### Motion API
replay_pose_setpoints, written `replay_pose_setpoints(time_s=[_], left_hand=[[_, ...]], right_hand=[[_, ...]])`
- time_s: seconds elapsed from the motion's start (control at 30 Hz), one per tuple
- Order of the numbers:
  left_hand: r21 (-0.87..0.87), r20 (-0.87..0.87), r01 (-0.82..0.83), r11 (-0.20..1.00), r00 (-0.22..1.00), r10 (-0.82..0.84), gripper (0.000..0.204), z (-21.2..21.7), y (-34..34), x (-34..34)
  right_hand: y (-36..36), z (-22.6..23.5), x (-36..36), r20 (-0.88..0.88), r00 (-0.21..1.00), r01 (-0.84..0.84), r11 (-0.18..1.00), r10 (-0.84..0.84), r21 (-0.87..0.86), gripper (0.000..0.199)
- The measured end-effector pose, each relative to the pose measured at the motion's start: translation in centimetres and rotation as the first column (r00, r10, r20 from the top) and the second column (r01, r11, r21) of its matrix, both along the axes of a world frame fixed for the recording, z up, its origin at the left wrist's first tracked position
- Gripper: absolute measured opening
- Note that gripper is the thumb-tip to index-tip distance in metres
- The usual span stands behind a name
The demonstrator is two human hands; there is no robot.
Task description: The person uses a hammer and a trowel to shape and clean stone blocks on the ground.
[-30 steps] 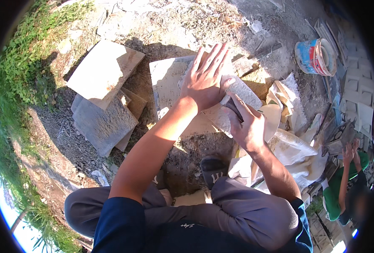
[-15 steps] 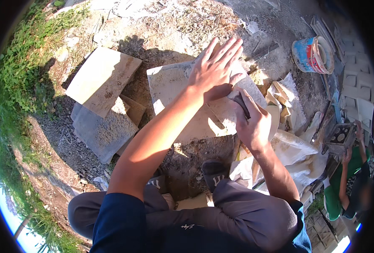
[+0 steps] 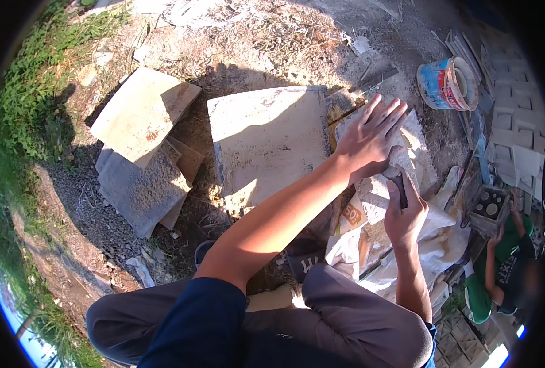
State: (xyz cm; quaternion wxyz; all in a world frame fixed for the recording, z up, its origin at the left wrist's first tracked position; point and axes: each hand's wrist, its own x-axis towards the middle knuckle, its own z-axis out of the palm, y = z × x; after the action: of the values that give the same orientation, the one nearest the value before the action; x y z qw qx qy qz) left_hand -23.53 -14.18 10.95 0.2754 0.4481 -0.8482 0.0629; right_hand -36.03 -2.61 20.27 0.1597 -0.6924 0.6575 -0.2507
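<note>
My left hand (image 3: 374,141) reaches out to the right, palm down with its fingers stretched. It is right beside a small dusty tool (image 3: 394,173) with a dark grey handle, which my right hand (image 3: 405,218) grips. The tool's working end is mostly hidden by my hands, so its exact kind does not show. Both hands are above a crumpled white sack (image 3: 429,236) and some broken light-coloured pieces. To their left a square, dusty pale slab (image 3: 272,135) lies on the ground, partly in sunlight. Neither hand touches that slab.
Further left lie stacked slabs, a tan one (image 3: 143,113) over a grey one (image 3: 140,187). A blue and red bucket (image 3: 438,84) stands at the upper right. At the far right another person (image 3: 506,270) holds a block with round holes (image 3: 488,210). Green plants (image 3: 24,116) line the left.
Both hands have moved right, off the pale slab to above the white sack. The tool has gone along in my right hand. The slab's face is now uncovered.
</note>
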Motion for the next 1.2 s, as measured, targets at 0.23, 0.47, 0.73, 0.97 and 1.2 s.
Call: replay_pose_setpoints(time_s=[0.23, 0.47, 0.73, 0.97, 1.2], left_hand=[[0.17, 0.211, -0.302, 0.938, 0.941, 0.265, 0.079, 3.5, 8.8, 15.0], [0.466, 0.149, -0.41, 0.784, 0.91, 0.387, 0.07, 0.8, 16.1, 18.9], [0.348, -0.089, -0.085, 0.934, 0.988, 0.124, 0.07, -0.1, 11.9, 4.6], [0.431, 0.023, -0.33, 0.84, 0.935, 0.355, 0.069, 0.7, 15.7, 15.7], [0.336, -0.001, -0.07, 0.939, 0.997, 0.074, 0.077, -0.1, 12.4, 1.0]], right_hand=[[2.7, 1.2, 8.7, 0.122, 0.892, -0.445, 0.894, 0.436, 0.058, 0.045], [7.6, -3.5, 12.3, -0.006, 0.8, -0.586, 0.784, 0.599, 0.204, 0.052], [7.3, -0.6, 1.5, -0.055, 0.959, -0.275, 0.96, 0.278, 0.045, 0.035], [8.0, -3.9, 9.0, -0.001, 0.843, -0.537, 0.841, 0.538, 0.064, 0.05], [9.6, -2.7, -1.5, 0.079, 0.98, -0.188, 0.98, 0.182, 0.073, 0.036]])
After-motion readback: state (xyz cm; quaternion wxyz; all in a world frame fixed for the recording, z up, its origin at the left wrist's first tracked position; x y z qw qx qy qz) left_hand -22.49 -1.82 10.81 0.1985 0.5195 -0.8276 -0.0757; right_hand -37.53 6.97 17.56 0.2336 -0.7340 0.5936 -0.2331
